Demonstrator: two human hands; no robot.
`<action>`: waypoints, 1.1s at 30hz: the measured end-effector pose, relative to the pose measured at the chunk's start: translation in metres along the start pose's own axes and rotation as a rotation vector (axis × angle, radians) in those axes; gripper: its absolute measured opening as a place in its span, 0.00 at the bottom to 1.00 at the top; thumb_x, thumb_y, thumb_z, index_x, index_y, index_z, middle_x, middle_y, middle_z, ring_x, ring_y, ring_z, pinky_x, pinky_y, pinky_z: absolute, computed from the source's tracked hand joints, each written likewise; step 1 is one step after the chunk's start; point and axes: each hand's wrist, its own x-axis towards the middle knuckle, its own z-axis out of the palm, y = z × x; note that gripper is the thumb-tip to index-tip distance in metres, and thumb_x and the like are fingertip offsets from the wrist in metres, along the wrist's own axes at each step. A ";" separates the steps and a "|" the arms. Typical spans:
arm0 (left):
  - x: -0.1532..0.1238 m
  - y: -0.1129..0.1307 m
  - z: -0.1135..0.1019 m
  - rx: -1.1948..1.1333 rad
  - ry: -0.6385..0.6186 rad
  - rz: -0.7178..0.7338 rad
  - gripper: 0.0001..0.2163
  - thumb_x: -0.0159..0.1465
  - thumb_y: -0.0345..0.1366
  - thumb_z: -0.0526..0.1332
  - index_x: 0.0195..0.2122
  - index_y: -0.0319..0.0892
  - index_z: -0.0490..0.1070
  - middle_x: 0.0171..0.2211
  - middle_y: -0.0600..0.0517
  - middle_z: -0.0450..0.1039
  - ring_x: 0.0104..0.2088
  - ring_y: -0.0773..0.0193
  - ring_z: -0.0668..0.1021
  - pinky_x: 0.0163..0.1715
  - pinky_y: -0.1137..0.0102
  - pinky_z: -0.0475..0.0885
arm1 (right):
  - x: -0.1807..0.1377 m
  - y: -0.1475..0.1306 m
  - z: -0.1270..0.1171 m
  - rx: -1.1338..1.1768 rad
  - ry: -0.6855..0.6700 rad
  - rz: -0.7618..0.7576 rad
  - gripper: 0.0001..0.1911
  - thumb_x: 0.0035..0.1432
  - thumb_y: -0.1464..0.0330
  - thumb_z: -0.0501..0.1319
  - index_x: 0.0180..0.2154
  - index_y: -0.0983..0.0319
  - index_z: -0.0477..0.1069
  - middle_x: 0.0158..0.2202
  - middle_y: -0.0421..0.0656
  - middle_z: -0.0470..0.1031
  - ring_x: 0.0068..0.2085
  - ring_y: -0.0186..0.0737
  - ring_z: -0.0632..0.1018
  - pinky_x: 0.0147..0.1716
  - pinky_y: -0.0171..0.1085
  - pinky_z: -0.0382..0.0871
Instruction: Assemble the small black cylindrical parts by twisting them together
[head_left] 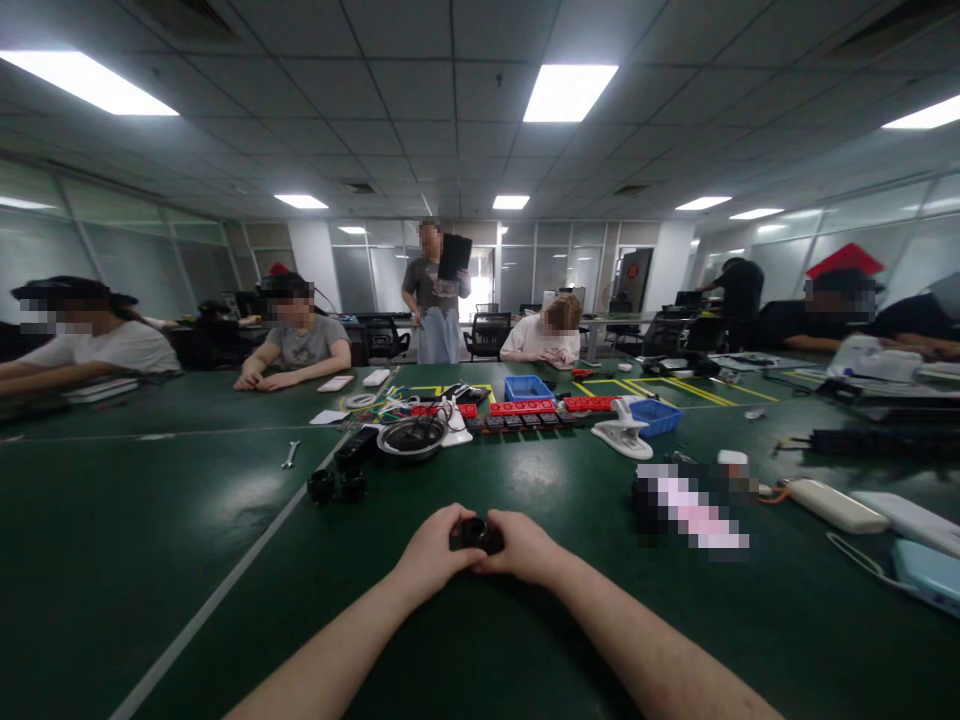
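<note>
My left hand (433, 552) and my right hand (523, 547) meet over the green table (135, 540), both closed around a small round black part (478, 534). The part sits between my fingertips, just above the table top; most of it is hidden by my fingers. Two similar round black parts (337, 485) lie on the table to the left, a little farther from me.
Farther out lie a round metal dish (411, 437), a wrench (290, 454), red and black strips (534, 412), blue bins (527, 387) and a white clamp (622, 435). White devices (836, 505) lie at right. Several people sit around the table; one stands at the back.
</note>
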 end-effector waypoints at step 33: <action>-0.001 -0.007 0.011 0.035 0.147 0.043 0.19 0.50 0.38 0.63 0.43 0.41 0.63 0.43 0.47 0.66 0.45 0.55 0.69 0.45 0.63 0.63 | -0.003 -0.006 0.005 -0.209 0.133 -0.092 0.24 0.42 0.54 0.61 0.37 0.64 0.66 0.36 0.47 0.71 0.37 0.47 0.71 0.35 0.41 0.62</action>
